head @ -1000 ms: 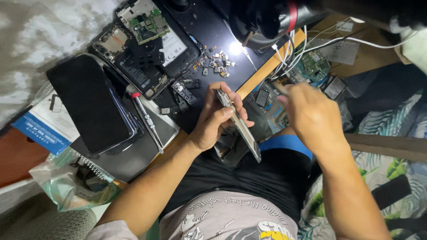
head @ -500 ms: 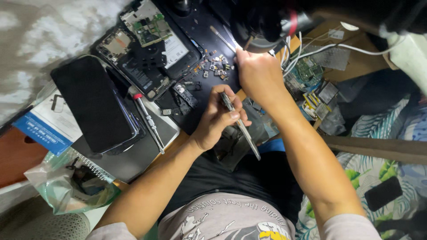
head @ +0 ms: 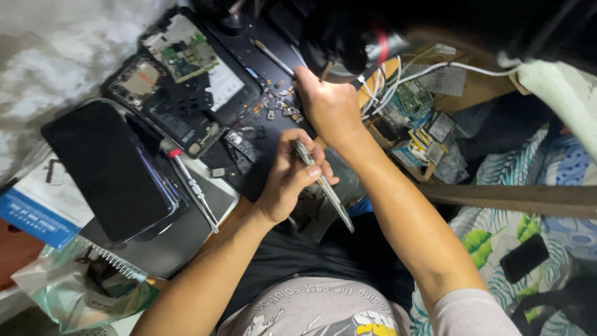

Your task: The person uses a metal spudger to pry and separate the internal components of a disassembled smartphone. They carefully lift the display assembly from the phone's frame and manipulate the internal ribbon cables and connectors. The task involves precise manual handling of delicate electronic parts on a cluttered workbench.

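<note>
Left hand (head: 291, 177): closed around a thin metal frame piece (head: 323, 185), held edge-on just below the dark work mat (head: 273, 134).
Right hand (head: 328, 104): fingers pinched together over the small loose parts (head: 278, 102) scattered on the mat; what is gripped cannot be told.
Opened phone (head: 180, 93): laid at the mat's left.
Screwdriver (head: 191, 185): laid beside the mat's lower left edge.

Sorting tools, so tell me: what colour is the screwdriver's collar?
Red, on the screwdriver beside the dark phone; head view.
</note>
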